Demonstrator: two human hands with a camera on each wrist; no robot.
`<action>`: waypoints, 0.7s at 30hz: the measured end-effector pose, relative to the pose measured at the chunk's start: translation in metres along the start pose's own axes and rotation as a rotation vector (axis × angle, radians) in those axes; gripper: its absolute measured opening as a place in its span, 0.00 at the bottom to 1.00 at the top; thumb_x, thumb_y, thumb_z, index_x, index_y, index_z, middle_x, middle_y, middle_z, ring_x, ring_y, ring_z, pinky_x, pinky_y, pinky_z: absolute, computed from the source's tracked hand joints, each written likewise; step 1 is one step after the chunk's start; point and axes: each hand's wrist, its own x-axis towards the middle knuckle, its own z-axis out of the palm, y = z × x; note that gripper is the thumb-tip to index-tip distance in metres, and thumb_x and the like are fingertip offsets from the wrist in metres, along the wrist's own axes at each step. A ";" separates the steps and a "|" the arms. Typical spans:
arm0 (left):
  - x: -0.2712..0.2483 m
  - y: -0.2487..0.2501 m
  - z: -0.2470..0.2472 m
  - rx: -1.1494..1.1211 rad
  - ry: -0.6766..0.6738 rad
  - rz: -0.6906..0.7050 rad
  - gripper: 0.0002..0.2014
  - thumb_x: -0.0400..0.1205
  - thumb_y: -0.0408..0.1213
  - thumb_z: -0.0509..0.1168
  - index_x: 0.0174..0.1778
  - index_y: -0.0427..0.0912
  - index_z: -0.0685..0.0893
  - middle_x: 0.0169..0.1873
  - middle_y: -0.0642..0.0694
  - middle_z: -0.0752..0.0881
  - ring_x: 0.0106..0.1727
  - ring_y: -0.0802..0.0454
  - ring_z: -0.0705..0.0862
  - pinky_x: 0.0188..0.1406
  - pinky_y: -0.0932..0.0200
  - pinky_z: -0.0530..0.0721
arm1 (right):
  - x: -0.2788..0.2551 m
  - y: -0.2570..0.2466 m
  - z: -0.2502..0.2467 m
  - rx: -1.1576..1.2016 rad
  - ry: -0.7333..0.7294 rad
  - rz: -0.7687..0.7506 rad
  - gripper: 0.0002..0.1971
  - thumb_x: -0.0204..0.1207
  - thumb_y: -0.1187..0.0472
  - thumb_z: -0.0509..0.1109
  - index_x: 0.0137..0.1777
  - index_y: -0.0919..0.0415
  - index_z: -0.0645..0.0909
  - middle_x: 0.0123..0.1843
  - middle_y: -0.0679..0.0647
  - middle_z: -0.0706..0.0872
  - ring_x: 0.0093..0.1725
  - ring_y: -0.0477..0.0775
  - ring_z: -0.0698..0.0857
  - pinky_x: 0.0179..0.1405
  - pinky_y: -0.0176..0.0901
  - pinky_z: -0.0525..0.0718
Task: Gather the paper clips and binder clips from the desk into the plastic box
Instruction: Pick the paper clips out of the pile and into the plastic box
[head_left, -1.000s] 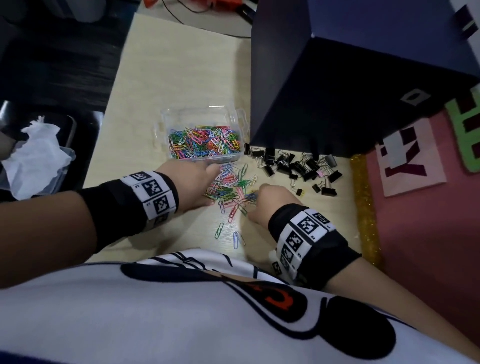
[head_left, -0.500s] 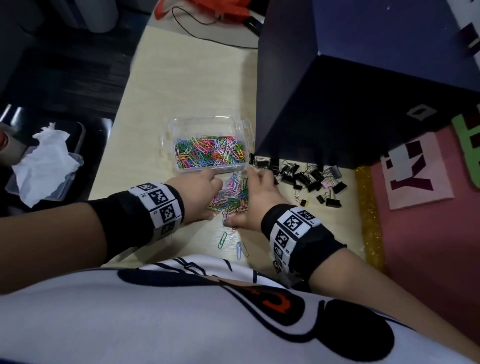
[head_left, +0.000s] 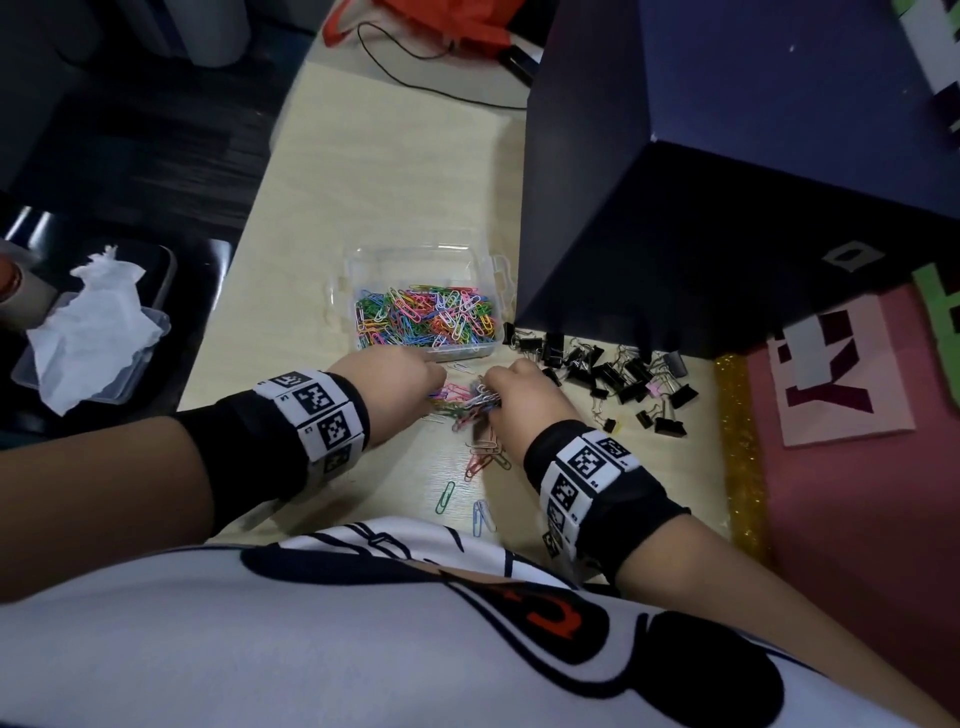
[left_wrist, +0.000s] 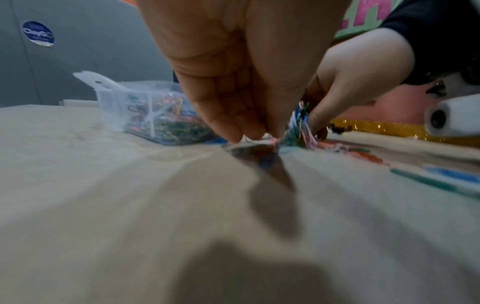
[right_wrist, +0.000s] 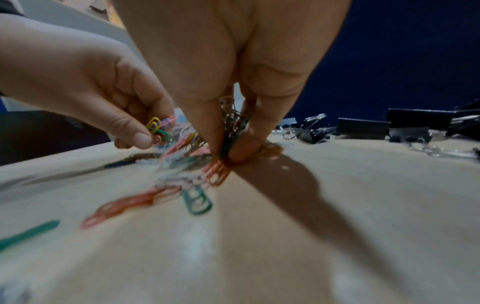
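Lying heaped, many-coloured paper clips (head_left: 426, 322) inside the clear plastic box (head_left: 337, 296) on the desk. Bunching just before the box, more loose paper clips (head_left: 467, 405), a few trailing nearer the desk edge. Sprawling to the box's right, black binder clips (head_left: 608, 371), handles splayed.

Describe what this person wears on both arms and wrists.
Each forearm is bare down to a black band at the wrist. Around the left wrist band and the right wrist band runs a ring of white tiles printed with square black-and-white markers. Both hands are bare, without gloves.
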 end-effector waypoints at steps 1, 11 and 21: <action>0.000 -0.001 -0.003 -0.013 0.011 -0.001 0.11 0.84 0.44 0.60 0.56 0.42 0.80 0.52 0.44 0.82 0.53 0.43 0.82 0.50 0.49 0.83 | 0.002 0.000 -0.004 0.005 -0.002 0.014 0.18 0.78 0.68 0.62 0.66 0.56 0.77 0.61 0.57 0.74 0.59 0.59 0.79 0.54 0.40 0.74; -0.002 -0.036 -0.053 -0.121 0.259 -0.094 0.15 0.80 0.45 0.66 0.60 0.44 0.83 0.53 0.41 0.84 0.56 0.39 0.82 0.55 0.49 0.80 | 0.024 -0.028 -0.056 0.155 0.187 -0.025 0.11 0.77 0.59 0.70 0.59 0.55 0.81 0.58 0.54 0.82 0.55 0.55 0.82 0.51 0.37 0.73; -0.016 -0.024 -0.034 -0.084 0.206 -0.060 0.18 0.80 0.47 0.63 0.65 0.49 0.77 0.60 0.46 0.78 0.56 0.43 0.82 0.50 0.50 0.83 | 0.010 -0.021 -0.063 0.037 0.045 0.056 0.22 0.76 0.53 0.71 0.68 0.54 0.73 0.65 0.56 0.75 0.53 0.51 0.78 0.54 0.41 0.76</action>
